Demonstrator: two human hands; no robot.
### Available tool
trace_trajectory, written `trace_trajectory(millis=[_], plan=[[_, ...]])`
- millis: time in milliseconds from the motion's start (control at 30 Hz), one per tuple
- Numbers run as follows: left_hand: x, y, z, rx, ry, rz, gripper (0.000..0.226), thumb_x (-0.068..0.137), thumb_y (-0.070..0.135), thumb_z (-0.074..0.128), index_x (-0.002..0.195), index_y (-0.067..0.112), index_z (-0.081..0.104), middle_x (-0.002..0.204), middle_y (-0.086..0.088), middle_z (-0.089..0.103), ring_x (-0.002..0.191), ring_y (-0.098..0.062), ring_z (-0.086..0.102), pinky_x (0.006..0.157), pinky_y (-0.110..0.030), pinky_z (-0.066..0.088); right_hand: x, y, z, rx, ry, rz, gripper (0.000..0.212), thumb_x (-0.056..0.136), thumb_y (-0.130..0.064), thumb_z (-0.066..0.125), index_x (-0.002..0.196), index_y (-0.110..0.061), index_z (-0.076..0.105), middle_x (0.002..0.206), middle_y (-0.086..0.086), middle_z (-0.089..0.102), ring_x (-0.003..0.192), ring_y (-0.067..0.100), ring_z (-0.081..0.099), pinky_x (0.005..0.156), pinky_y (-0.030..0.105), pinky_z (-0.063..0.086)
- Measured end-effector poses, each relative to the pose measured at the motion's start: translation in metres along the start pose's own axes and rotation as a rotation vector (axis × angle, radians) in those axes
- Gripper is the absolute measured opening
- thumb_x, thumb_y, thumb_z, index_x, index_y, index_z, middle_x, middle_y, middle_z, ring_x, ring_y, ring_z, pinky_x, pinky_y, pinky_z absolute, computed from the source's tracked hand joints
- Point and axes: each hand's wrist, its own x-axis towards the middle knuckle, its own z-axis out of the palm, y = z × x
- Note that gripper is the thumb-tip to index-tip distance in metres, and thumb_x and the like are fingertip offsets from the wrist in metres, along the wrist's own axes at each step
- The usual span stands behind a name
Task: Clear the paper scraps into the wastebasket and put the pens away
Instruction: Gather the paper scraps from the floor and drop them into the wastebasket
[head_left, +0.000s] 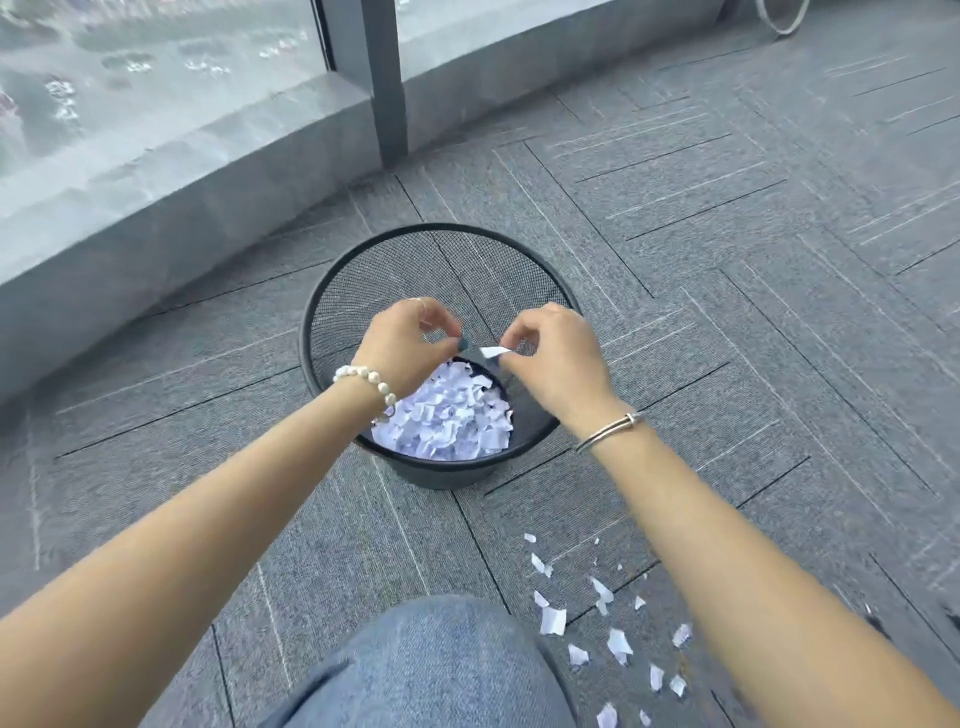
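A black mesh wastebasket (332, 306) stands on the grey carpet in front of me, its bottom covered with white paper scraps (447, 415). Both hands hover over its opening. My right hand (556, 364) pinches a small white scrap (492, 352) between thumb and fingers. My left hand (410, 338) has curled fingers close to that scrap; what it holds is hidden. Several loose scraps (553, 621) lie on the carpet at the lower right, beside my knee. No pens are in view.
My knee in blue jeans (441, 670) fills the bottom centre. A low grey ledge (208, 208) and a dark window post (387, 78) run behind the basket. Grey carpet tiles (753, 260) spread to the right.
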Motion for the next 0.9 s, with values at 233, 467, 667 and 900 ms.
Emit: trace_trajectory(millis=[233, 467, 667, 900], plan=[[-0.005, 0.007, -0.004, 0.024, 0.002, -0.01, 0.017, 0.076, 0.037, 0.066, 0.085, 0.023, 0.068, 0.106, 0.003, 0.064, 0.081, -0.012, 0.059, 0.077, -0.029, 0.046, 0.002, 0.0, 0.004, -0.051, -0.079, -0.064, 0.028, 0.08, -0.008, 0.064, 0.107, -0.018, 0.065, 0.112, 0.003, 0.057, 0.095, 0.017, 0.057, 0.086, 0.03, 0.048], [-0.013, 0.017, 0.0, -0.054, 0.034, 0.091, 0.017, 0.078, 0.04, 0.063, 0.088, 0.025, 0.067, 0.09, 0.01, 0.067, 0.086, -0.003, 0.059, 0.083, -0.029, 0.049, -0.01, 0.003, -0.004, 0.092, -0.048, -0.062, 0.037, 0.081, -0.006, 0.061, 0.115, -0.021, 0.057, 0.091, -0.004, 0.065, 0.079, 0.01, 0.061, 0.072, 0.03, 0.054], [-0.02, 0.053, 0.014, -0.159, 0.037, 0.204, 0.014, 0.078, 0.038, 0.063, 0.083, 0.026, 0.067, 0.084, 0.013, 0.067, 0.084, 0.004, 0.06, 0.078, -0.025, 0.051, -0.016, 0.007, -0.023, 0.06, 0.002, -0.046, 0.008, 0.076, -0.011, 0.066, 0.078, -0.017, 0.061, 0.071, -0.006, 0.058, 0.071, 0.013, 0.06, 0.062, 0.021, 0.043], [-0.027, 0.051, 0.015, -0.244, 0.141, 0.186, 0.009, 0.08, 0.03, 0.064, 0.083, 0.022, 0.063, 0.082, 0.014, 0.062, 0.079, 0.005, 0.057, 0.067, -0.014, 0.048, -0.02, 0.01, -0.032, 0.258, -0.154, -0.018, 0.052, 0.083, 0.003, 0.045, 0.131, -0.018, 0.046, 0.134, 0.001, 0.049, 0.111, 0.018, 0.056, 0.089, 0.023, 0.047]])
